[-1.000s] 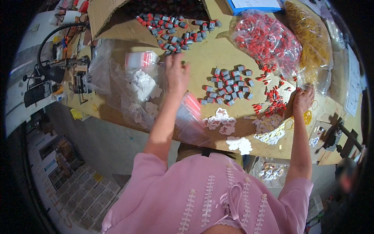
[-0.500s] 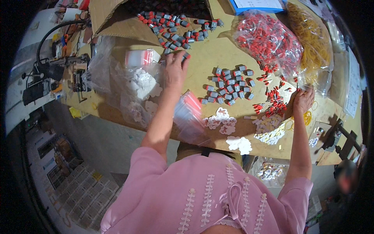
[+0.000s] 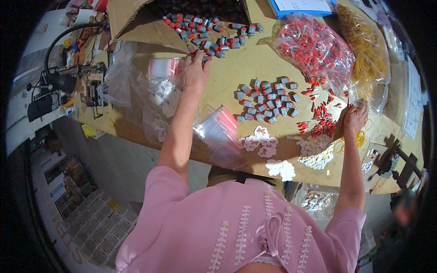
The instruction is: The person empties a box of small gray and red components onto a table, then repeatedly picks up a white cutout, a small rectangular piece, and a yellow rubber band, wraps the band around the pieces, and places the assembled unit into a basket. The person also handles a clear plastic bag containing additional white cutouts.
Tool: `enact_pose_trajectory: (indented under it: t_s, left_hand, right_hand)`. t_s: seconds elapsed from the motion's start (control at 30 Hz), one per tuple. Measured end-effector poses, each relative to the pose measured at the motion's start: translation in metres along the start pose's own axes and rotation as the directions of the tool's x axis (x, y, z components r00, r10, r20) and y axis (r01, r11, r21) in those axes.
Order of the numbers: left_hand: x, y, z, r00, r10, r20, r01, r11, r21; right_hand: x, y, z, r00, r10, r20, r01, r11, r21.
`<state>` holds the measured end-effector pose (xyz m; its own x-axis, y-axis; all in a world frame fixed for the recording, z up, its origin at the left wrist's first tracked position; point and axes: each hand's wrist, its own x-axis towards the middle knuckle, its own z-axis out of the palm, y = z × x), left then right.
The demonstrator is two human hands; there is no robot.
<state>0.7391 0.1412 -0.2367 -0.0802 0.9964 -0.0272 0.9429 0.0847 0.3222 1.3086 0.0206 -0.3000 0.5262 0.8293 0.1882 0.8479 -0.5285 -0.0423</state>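
My left hand (image 3: 195, 72) stretches far forward across the wooden table (image 3: 236, 68), its fingertips touching the near edge of a spill of small grey and red motors (image 3: 207, 32) that pours from a tipped cardboard box (image 3: 132, 18). Whether a motor is between the fingers I cannot tell. My right hand (image 3: 354, 118) rests near the right table edge beside loose red parts (image 3: 318, 120), fingers curled around something small and thin. A separate cluster of grey motors (image 3: 266, 100) lies between the hands.
A clear bag of red parts (image 3: 314, 48) and a bag of yellow rubber bands (image 3: 364, 41) lie at the back right. Clear plastic bags (image 3: 145, 98), small zip bags (image 3: 221, 132) and white gear-shaped pieces (image 3: 259, 141) cover the near side. A desk lamp arm (image 3: 59, 54) stands at left.
My left hand has moved forward from the plastic bags to the motors by the cardboard box. My right hand has stayed in place.
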Motion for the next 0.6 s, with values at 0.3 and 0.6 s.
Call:
enact_pose_trajectory:
  t_s: [0.3,0.6]
  left_hand:
    - [-0.060,0.038,0.016,0.972,0.197,0.131,-0.161,0.956,-0.245]
    - [0.018,0.028,0.024,0.995,-0.006,-0.102,-0.014,0.982,-0.190]
  right_hand:
    - [0.000,0.001,0.001,1.000,0.029,0.006,-0.029,1.000,-0.001]
    - [0.001,0.002,0.001,1.000,0.012,0.002,-0.012,1.000,0.001]
